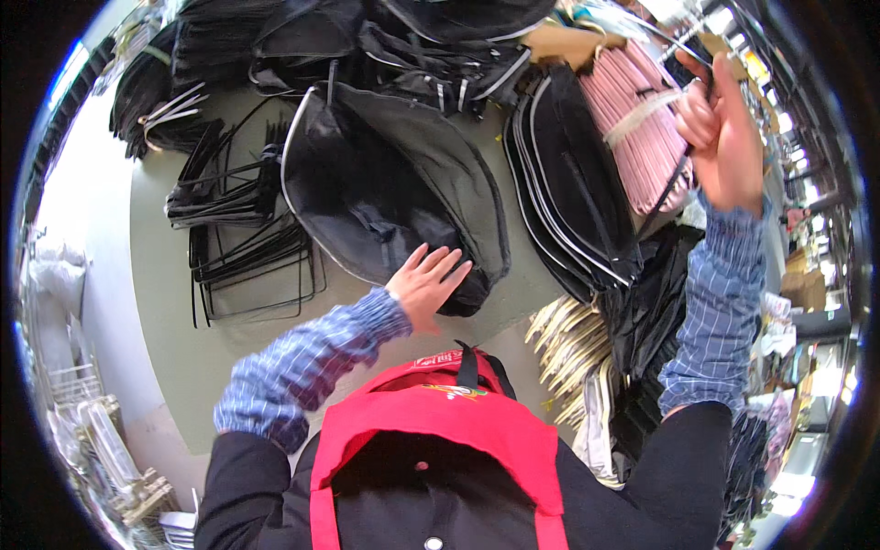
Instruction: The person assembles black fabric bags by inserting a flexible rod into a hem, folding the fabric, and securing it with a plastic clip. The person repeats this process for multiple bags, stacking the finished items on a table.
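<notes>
On the grey-green table top lies a black fabric bag piece with pale piping along its left edge and a grey mesh-like panel on its right. My left hand presses flat on its near end, fingers apart. At the upper right my right hand is raised above a bundle of pink fabric pieces, its fingers curled around a thin black strap. The strap runs down towards a stack of black bag panels with white piping; where it ends is hard to see.
Black wire frames and folded black strips lie to the left. More black bag pieces cover the far side. Cream-edged fabric pieces are stacked at the near right, beside loose black fabric. The table edge curves along the left.
</notes>
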A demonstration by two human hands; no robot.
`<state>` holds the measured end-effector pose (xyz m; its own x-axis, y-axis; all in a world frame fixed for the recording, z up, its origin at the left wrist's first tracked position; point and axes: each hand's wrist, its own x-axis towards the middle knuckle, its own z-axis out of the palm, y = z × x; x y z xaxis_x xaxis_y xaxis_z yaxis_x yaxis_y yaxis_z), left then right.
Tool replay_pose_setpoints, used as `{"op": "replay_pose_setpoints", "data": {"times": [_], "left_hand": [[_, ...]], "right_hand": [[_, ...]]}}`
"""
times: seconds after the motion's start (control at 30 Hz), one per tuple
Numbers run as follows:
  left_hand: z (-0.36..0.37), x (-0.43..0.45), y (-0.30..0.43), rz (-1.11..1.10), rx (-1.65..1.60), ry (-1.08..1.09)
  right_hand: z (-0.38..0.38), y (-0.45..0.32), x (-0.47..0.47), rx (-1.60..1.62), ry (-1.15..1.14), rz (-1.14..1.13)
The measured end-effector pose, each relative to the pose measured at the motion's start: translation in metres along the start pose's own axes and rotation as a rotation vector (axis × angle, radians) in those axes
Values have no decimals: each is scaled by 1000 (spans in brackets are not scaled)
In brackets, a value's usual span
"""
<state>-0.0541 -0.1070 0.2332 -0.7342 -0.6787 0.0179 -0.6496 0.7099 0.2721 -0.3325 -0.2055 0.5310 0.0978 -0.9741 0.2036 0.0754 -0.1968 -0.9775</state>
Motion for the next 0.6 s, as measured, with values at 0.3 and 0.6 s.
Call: {"op": "replay_pose_setpoints", "data": {"times": [0.3, 0.6], "left_hand": [[-25, 62, -16, 225, -147, 448], [-149, 70, 4, -199, -837, -5]], "right_hand": [[-62, 129, -143, -80, 233, 251], [-4, 178, -74, -635, -218, -250]]}}
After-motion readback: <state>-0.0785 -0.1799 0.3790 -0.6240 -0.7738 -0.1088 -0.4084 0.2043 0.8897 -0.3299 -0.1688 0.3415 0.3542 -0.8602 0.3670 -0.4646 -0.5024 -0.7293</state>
